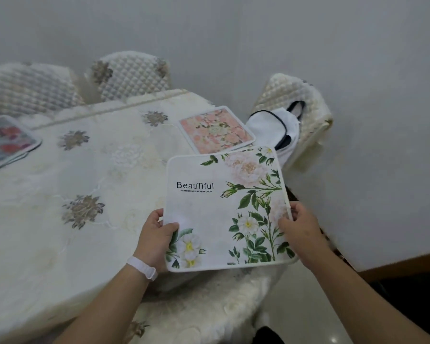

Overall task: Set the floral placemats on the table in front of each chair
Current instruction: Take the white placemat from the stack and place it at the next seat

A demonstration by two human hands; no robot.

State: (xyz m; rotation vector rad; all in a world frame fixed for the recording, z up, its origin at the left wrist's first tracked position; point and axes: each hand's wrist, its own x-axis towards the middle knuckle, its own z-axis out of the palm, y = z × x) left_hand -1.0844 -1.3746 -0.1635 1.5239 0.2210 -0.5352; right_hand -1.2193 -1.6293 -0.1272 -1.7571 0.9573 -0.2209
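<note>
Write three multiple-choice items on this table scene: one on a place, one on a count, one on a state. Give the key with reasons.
1. Where does the pink placemat lie?
A. on the floor
B. on the table near its far right corner
C. on a chair seat

2. How many hands hold the white placemat with green leaves?
A. none
B. one
C. two

3. What is on the left wrist?
A. a white band
B. a black watch
C. nothing

Key: 1 B, it lies flat on the tablecloth by the chair with the bag. 2 C, the left hand and the right hand grip its near corners. 3 A, a white band circles it.
</note>
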